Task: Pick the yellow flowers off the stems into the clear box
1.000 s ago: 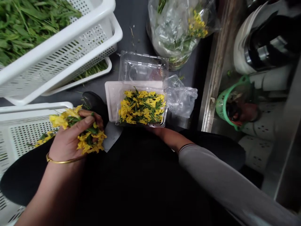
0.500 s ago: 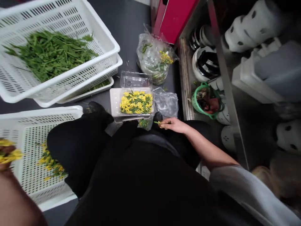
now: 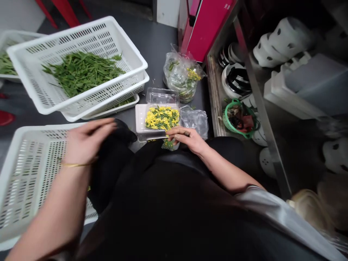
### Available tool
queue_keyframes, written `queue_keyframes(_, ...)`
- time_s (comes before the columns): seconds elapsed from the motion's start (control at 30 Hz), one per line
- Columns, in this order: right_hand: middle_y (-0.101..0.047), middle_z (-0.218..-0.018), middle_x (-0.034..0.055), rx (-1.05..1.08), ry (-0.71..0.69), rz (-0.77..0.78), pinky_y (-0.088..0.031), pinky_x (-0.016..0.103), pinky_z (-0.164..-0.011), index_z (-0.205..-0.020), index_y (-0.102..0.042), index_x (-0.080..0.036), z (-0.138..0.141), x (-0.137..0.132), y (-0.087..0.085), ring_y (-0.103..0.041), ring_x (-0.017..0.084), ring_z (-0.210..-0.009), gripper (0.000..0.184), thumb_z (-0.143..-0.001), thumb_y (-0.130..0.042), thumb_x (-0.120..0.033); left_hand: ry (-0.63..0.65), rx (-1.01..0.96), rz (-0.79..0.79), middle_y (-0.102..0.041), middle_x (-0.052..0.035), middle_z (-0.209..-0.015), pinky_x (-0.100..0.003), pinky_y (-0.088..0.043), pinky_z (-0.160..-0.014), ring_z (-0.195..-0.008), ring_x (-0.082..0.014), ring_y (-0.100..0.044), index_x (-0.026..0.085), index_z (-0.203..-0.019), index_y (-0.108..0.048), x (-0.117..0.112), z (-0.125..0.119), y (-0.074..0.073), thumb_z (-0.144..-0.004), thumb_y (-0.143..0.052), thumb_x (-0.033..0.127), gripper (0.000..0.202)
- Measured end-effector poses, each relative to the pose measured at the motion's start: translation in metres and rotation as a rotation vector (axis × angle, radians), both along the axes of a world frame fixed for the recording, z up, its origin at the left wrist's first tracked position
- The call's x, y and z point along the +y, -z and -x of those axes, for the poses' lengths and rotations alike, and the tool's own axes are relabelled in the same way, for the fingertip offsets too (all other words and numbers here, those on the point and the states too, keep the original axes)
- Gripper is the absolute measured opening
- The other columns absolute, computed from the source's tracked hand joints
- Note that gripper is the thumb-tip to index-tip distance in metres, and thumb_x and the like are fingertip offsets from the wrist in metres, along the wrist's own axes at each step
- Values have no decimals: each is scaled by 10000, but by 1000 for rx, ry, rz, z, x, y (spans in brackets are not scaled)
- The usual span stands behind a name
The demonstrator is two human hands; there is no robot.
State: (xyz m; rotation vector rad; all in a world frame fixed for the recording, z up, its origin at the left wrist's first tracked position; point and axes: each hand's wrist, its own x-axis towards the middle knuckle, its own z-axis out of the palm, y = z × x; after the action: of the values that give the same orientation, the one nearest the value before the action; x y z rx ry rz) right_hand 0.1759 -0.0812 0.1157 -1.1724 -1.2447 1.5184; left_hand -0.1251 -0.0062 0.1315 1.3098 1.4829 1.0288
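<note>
My right hand [image 3: 189, 139] is at the front edge of a clear plastic box [image 3: 162, 95] whose lid stands open. Its fingers are pinched on a small yellow flower sprig [image 3: 166, 135], mostly covered by the fingertips. Yellow blossoms with green stems [image 3: 162, 117] fill the box, which rests on a pale perforated upturned tray [image 3: 140, 119]. My left hand [image 3: 88, 139], slightly blurred, hangs over my left knee beside a white basket [image 3: 25, 170]. Its thumb and fingers are drawn together, and whatever lies between them cannot be made out.
Stacked white baskets [image 3: 130, 69] with cut greens [image 3: 84, 72] stand at upper left. A plastic bag of flowering greens [image 3: 182, 74] sits behind the box, a crumpled clear bag [image 3: 194, 121] right of it. A metal shelf [image 3: 262, 119] with dishes and a green strainer [image 3: 228, 121] runs along the right.
My left hand has swung right from the far left, where yellow flowers showed in it; none show now. My right hand has moved slightly left to the box's front. The view has shifted left.
</note>
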Motion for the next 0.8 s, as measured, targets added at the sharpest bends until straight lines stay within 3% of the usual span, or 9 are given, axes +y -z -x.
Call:
queue_keyframes(0.07, -612, -1023, 58, 46, -26, -44, -526, 265, -680, -960, -686, -191, 14, 6, 3, -618, 149, -858, 274, -778, -618, -385, 340, -44, 14, -721, -62, -901, -338, -497, -833, -847, -199, -631, 155, -916, -727, -1, -57, 4, -654, -736, 346, 325)
queue_keyframes(0.13, -620, -959, 50, 79, -18, -73, -525, 270, -668, -920, -683, -175, 22, 10, 8, -616, 147, -828, 269, -780, -618, -395, 506, -124, 36, -719, -82, -868, -339, -503, -790, -822, -213, -635, 138, -836, -732, -4, -100, 13, -643, -731, 397, 322)
queue_keyframes(0.2, -632, -887, 41, 93, 11, -71, -521, 266, -658, -897, -678, -161, 20, 12, 15, -614, 146, -805, 278, -781, -615, -406, 563, -175, 60, -716, -80, -829, -320, -500, -756, -793, -204, -632, 135, -763, -725, -3, -121, 26, -634, -734, 405, 300)
queue_keyframes(0.37, -666, -789, 35, -62, -94, 113, -504, 238, -595, -945, -672, -138, -14, 15, 44, -626, 131, -698, 339, -751, -637, -414, 502, -319, 287, -696, -77, -742, -264, -489, -628, -656, -143, -606, 126, -633, -681, 8, -121, 52, -660, -715, 374, 252)
queue_keyframes(0.53, -615, -609, -6, -284, 147, 90, -451, 204, -493, -927, -655, -128, -23, 32, 51, -547, 88, -509, 311, -781, -593, -395, 545, -352, 474, -659, -47, -654, -232, -479, -526, -519, -99, -554, 117, -639, -660, 16, -116, 59, -636, -737, 287, 187)
queue_keyframes(0.6, -638, -656, 1, -310, 10, 59, -462, 200, -515, -951, -649, -141, -21, 40, 51, -571, 88, -537, 302, -821, -541, -391, 581, -415, 527, -636, -27, -608, -234, -478, -501, -502, -109, -559, 124, -764, -670, 20, -114, 59, -657, -718, 258, 177)
queue_keyframes(0.67, -669, -719, 14, -403, -316, 115, -468, 187, -527, -932, -656, -151, -24, 48, 60, -607, 89, -575, 283, -847, -506, -375, 616, -552, 591, -629, -27, -607, -250, -478, -468, -505, -137, -577, 134, -839, -650, 26, -110, 59, -682, -683, 253, 200)
queue_keyframes(0.73, -692, -756, 33, -693, -683, 223, -473, 180, -537, -910, -673, -154, -32, 53, 85, -637, 100, -608, 251, -849, -511, -335, 632, -722, 626, -628, -41, -637, -263, -461, -417, -504, -158, -577, 135, -807, -625, 36, -106, 57, -688, -652, 267, 180)
queue_keyframes(0.8, -704, -800, 76, -1206, -867, 270, -485, 194, -579, -891, -687, -141, -41, 56, 120, -662, 138, -690, 200, -821, -554, -273, 627, -855, 616, -601, -42, -620, -251, -421, -367, -476, -154, -548, 136, -727, -601, 47, -103, 57, -693, -630, 292, 162)
